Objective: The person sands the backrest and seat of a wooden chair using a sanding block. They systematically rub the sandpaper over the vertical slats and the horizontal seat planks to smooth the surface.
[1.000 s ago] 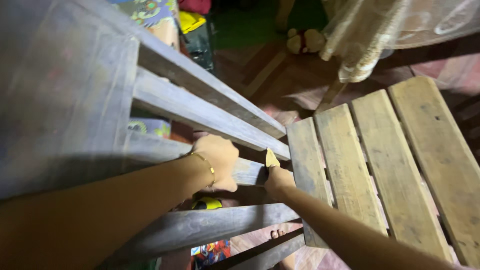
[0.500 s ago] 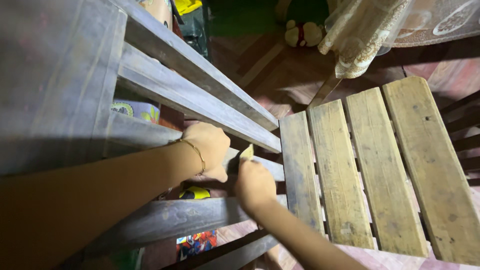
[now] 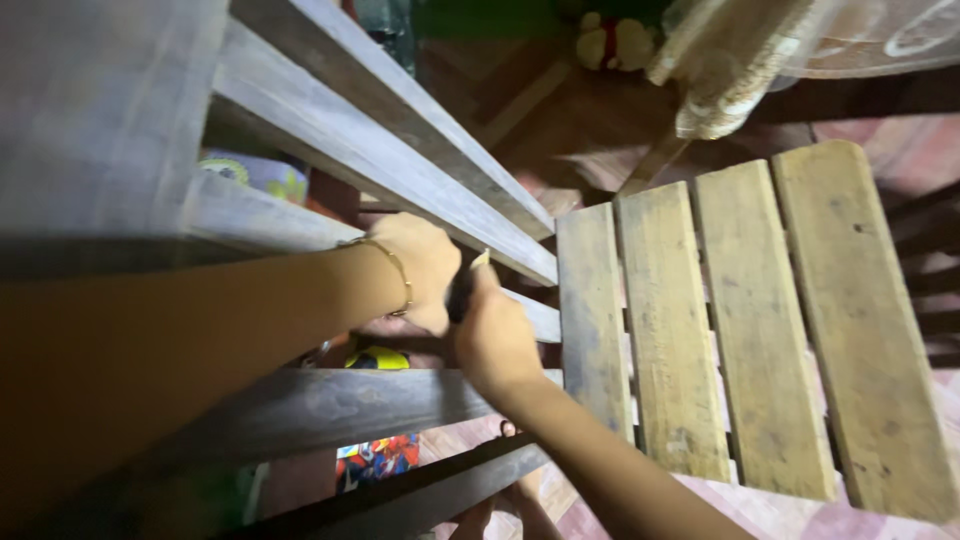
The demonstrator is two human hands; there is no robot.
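Looking straight down over a wooden chair, and the small tan piece [image 3: 481, 260] is the thing in play: a thin, pale yellowish scrap, only its pointed top edge showing, too small to say whether it is paper or cloth. It pokes up at about twelve o'clock from the right hand [image 3: 495, 335], whose fingers are curled closed around its lower part, pinching it from below. The scrap sits against the backrest slat [image 3: 290, 225] that runs between the two hands.

The left hand [image 3: 425, 270] lies at about nine o'clock from the scrap, just beside it, fingers wrapped tight over that same slat, clenched on the wood. A thin gold bracelet [image 3: 398, 275] circles its wrist. The two hands are nearly touching, knuckle to knuckle.

Count time: one scrap, two hands, one bracelet. Grey backrest slats [image 3: 390, 150] fan out from the upper left toward the seat, five of them in view. The seat planks [image 3: 745, 320] at three o'clock number four, pale and worn, side by side with narrow gaps.

Up at twelve o'clock a small stuffed toy [image 3: 618, 42] sits on the dark floor, with a patterned cloth [image 3: 735, 85] hanging at one o'clock.
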